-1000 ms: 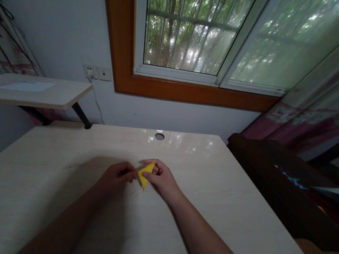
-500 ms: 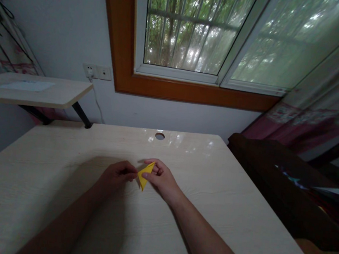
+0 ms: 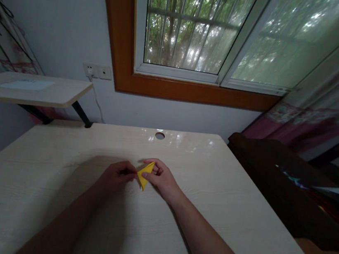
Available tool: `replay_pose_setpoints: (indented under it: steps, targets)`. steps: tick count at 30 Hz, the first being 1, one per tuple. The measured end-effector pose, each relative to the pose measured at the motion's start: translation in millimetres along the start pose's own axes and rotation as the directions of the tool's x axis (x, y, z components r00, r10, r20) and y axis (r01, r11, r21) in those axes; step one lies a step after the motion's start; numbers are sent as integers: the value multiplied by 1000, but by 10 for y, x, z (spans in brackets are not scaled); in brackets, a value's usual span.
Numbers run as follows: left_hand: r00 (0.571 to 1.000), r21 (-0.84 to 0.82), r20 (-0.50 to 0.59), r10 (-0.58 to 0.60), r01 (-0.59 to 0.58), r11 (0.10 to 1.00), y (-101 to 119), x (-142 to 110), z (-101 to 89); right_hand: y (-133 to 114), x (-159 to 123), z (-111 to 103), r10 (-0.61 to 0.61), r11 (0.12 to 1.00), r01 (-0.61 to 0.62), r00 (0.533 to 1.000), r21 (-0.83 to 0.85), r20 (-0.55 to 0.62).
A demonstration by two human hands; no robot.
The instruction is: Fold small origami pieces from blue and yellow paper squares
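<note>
A small piece of folded yellow paper point(image 3: 145, 176), roughly triangular, is held between my two hands just above the desk. My right hand point(image 3: 162, 179) grips it from the right, thumb on the near face and fingers behind. From the other side, my left hand point(image 3: 120, 173) pinches the paper's left corner between thumb and forefinger. The paper's upper point and lower point stick out free of the fingers. What lies behind the paper is hidden.
Both forearms lie over the pale wooden desk point(image 3: 226, 218), which has a round cable hole point(image 3: 160, 135) near its back edge. At the left rises a shelf point(image 3: 58, 91) on black legs. Dark wooden furniture point(image 3: 263, 172) stands beyond the right edge.
</note>
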State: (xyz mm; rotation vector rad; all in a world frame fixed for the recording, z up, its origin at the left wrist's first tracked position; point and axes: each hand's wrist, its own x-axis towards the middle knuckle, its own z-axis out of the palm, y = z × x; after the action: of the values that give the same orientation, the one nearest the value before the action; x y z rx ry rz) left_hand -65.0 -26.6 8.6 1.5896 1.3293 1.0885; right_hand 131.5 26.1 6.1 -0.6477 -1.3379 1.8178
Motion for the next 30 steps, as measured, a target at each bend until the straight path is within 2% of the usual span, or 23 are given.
replay_pose_setpoints:
  steps: [15, 24, 30]
  targets:
    - [1000, 20, 14, -11, 11, 1000, 41, -8, 10, 40, 8, 5, 8, 1000, -8, 1000, -18, 14]
    - [999, 83, -34, 0, 3, 997, 29, -18, 31, 49, 14, 26, -38, 995, 34, 998, -89, -48]
    - [993, 107, -103, 63, -52, 993, -14, -14, 46, 50, 35, 0, -41, 998, 40, 998, -39, -39]
